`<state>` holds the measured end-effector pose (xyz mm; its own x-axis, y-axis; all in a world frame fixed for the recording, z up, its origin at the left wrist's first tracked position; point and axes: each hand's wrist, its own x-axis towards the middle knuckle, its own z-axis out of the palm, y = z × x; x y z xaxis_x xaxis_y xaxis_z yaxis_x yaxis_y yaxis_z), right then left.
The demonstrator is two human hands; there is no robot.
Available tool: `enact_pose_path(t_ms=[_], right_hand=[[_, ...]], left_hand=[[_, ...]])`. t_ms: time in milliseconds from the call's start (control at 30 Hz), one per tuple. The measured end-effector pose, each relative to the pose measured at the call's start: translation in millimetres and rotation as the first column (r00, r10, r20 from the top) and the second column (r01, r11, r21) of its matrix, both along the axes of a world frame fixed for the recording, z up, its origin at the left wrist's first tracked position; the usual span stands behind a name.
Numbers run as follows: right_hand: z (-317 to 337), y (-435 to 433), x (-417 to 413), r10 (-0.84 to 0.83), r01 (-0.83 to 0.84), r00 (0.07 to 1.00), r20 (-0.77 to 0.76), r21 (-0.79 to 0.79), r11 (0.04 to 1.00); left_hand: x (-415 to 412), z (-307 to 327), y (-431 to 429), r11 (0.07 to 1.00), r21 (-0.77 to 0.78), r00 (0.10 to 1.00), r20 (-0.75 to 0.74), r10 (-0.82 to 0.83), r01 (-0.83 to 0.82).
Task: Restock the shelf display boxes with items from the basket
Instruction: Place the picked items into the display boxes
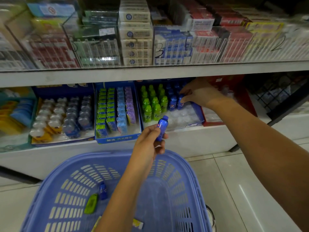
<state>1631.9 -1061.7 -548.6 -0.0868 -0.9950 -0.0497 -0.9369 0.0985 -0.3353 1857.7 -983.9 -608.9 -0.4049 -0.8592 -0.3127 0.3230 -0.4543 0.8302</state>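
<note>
**A:** Left hand?

**B:** Closed on a blue bottle, which is pinched low on the body between thumb and fingers. The cap is up and tilted. It is held above the basket, in front of the shelf.

**A:** Right hand?

**B:** Inside the box. Fingers are curled round a second bottle at the front of the blue rows, near the green bottles. Whether it is seated yet cannot be told.

**A:** Handling?

**B:** Judged small, light and stiff. The wrap is glossy, so some slip is to be expected. Not thought fragile. The rows are packed close, so neighbours could be toppled.

**A:** Where is it best taken?

**B:** Mid-body for carrying. For lowering into the clear tray, the shoulder or cap is better gripped from above, so that adjacent rows are not brushed.

**A:** Stock left?

**B:** One blue item and one green item are noted lying flat in the basket. Some packets at the near edge are partly hidden by the arm.
</note>
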Motion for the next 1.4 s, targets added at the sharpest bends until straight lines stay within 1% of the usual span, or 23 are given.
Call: enact_pose_path(t_ms=[100, 167, 200, 233, 267, 300, 333, 367, 433, 467, 600, 667, 700, 733, 767, 800, 833, 867, 900, 933, 1067, 1267, 1400], right_hand=[[3.2, 0.9, 2.3, -0.001, 0.002, 1.000, -0.026, 0.038, 0.999], [5.2, 6.3, 4.9, -0.042, 0.042, 0.999, -0.017, -0.004, 0.999], [6.4, 11.3, 7.5, -0.090, 0.091, 0.996, 0.026, -0.058, 0.994], [8.8, 18.6, 11.9, -0.134, 0.147, 0.983, 0.127, -0.099, 0.984], [12.2, 28.7, 18.1, -0.155, 0.191, 0.941, 0.303, -0.095, 0.977], [16.2, 40.6, 25.1, -0.146, 0.187, 0.859, 0.491, -0.035, 0.982], [20.2, 53.0, 31.7, -0.127, 0.133, 0.762, 0.635, 0.038, 0.990], [23.4, 64.5, 37.6, -0.112, 0.063, 0.697, 0.708, 0.095, 0.993], [28.2, 81.3, 46.8, -0.101, -0.016, 0.669, 0.737, 0.150, 0.989], [28.9, 84.8, 48.9, -0.111, 0.001, 0.662, 0.741, 0.147, 0.989], [25.2, 84.6, 51.7, -0.234, 0.193, 0.524, 0.819, 0.154, 0.969], [24.1, 84.1, 47.8, -0.225, 0.220, 0.505, 0.833, 0.128, 0.967], [23.6, 83.3, 42.7, -0.205, 0.232, 0.545, 0.813, 0.088, 0.969], [23.6, 80.8, 34.1, -0.187, 0.253, 0.637, 0.748, 0.026, 0.967], [23.9, 76.1, 23.4, -0.183, 0.273, 0.751, 0.634, -0.045, 0.961], [24.5, 70.0, 12.2, -0.199, 0.287, 0.842, 0.501, -0.104, 0.952], [24.9, 63.2, 1.4, -0.224, 0.293, 0.897, 0.382, -0.134, 0.947], [23.9, 56.0, -6.9, -0.237, 0.286, 0.925, 0.298, -0.133, 0.949], [21.2, 48.9, -12.9, -0.229, 0.262, 0.942, 0.243, -0.111, 0.959], [17.4, 42.4, -16.4, -0.203, 0.225, 0.956, 0.210, -0.088, 0.970], [3.0, 22.4, -22.3, -0.105, 0.112, 0.985, 0.138, -0.051, 0.992], [0.3, 7.9, -34.3, -0.065, 0.063, 0.997, 0.040, 0.041, 0.997], [-5.1, 4.3, -33.0, -0.040, 0.041, 0.999, -0.016, 0.058, 0.998]], left_hand=[[-1.1, 2.2, 6.0, 0.986, -0.167, 0.992, 0.124, 0.006, 0.015], [-2.5, 4.0, 9.0, 0.971, -0.241, 0.983, 0.176, 0.053, -0.010], [-2.9, 5.1, 10.1, 0.962, -0.273, 0.979, 0.189, 0.080, -0.026], [-3.6, 6.2, 10.9, 0.952, -0.303, 0.974, 0.199, 0.108, -0.043], [-4.6, 7.0, 11.3, 0.942, -0.330, 0.969, 0.204, 0.136, -0.062], [-6.6, 7.8, 11.4, 0.931, -0.356, 0.964, 0.209, 0.164, -0.081], [-9.6, 8.7, 11.3, 0.919, -0.382, 0.958, 0.215, 0.192, -0.098], [-13.4, 10.1, 11.6, 0.906, -0.406, 0.951, 0.216, 0.220, -0.117], [-22.5, 13.9, 13.0, 0.878, -0.449, 0.939, 0.197, 0.281, -0.169], [-27.4, 15.7, 13.1, 0.857, -0.477, 0.928, 0.191, 0.319, -0.196], [-42.9, 19.3, 10.5, 0.766, -0.591, 0.868, 0.210, 0.449, -0.253], [-47.6, 18.0, 9.0, 0.767, -0.597, 0.875, 0.212, 0.435, -0.237], [-48.4, 16.4, 8.6, 0.780, -0.599, 0.885, 0.248, 0.394, -0.179], [-48.7, 12.7, 7.6, 0.786, -0.614, 0.882, 0.327, 0.339, -0.074], [-48.2, 7.4, 6.1, 0.766, -0.637, 0.842, 0.457, 0.287, 0.085], [-46.7, 1.2, 4.9, 0.709, -0.642, 0.742, 0.620, 0.257, 0.291], [-44.4, -5.1, 4.2, 0.634, -0.602, 0.601, 0.756, 0.257, 0.486], [-41.4, -11.1, 4.1, 0.572, -0.542, 0.480, 0.834, 0.273, 0.616], [-39.0, -15.6, 3.8, 0.533, -0.491, 0.400, 0.871, 0.286, 0.689], [-37.1, -18.8, 3.4, 0.506, -0.468, 0.361, 0.883, 0.300, 0.724], [-32.6, -23.8, -1.3, 0.440, -0.488, 0.367, 0.868, 0.334, 0.753], [-32.6, -23.1, -3.3, 0.446, -0.486, 0.376, 0.871, 0.317, 0.751], [-32.5, -22.8, -4.5, 0.447, -0.504, 0.398, 0.862, 0.314, 0.739]])
